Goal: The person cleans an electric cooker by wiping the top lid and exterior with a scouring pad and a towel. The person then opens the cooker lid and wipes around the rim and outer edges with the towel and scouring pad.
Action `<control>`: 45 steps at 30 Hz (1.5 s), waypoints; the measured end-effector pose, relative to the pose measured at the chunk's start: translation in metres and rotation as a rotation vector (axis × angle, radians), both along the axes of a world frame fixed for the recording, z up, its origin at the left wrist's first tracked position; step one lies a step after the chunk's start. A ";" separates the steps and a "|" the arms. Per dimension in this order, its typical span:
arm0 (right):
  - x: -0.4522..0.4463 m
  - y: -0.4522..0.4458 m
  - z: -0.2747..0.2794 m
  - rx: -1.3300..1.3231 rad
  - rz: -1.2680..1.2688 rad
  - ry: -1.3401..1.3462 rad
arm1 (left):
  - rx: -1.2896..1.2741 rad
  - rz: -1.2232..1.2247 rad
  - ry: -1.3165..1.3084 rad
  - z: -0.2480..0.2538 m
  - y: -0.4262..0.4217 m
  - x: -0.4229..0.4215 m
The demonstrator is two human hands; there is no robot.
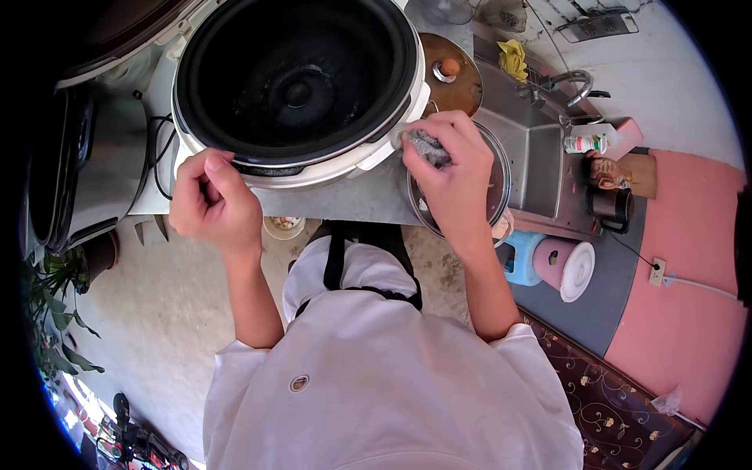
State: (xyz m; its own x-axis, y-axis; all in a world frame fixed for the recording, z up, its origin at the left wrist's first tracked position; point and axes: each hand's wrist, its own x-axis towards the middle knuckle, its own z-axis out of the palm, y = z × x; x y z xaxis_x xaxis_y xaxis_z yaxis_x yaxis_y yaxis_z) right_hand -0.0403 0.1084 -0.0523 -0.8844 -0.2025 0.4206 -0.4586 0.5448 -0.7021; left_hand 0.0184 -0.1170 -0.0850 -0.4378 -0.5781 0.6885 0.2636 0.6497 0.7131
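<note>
A large white electric cooker with a wide black inner pot stands before me on a metal counter. Its hinged lid is raised at the upper left. My left hand is closed in a loose fist at the pot's near left rim; what it holds, if anything, is hidden. At the cooker's right front edge, my right hand pinches a crumpled grey rag. A round glass lid lies under and beside that hand.
Another lid with an orange-brown knob lies behind. A steel sink with a faucet is on the right. A silver and black appliance stands left. Below the counter edge sits a small bowl.
</note>
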 end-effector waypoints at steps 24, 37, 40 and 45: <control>-0.032 0.005 -0.001 0.049 -0.048 0.047 | -0.001 0.000 -0.049 -0.001 0.001 0.005; -0.023 -0.001 0.002 0.087 -0.071 0.099 | 0.022 -0.023 -0.063 -0.002 0.000 0.006; -0.034 0.001 0.001 0.091 -0.050 0.105 | 0.003 -0.011 -0.073 -0.001 0.000 0.006; -0.034 0.001 -0.002 0.072 -0.049 0.129 | 0.014 -0.016 -0.090 -0.001 -0.001 0.006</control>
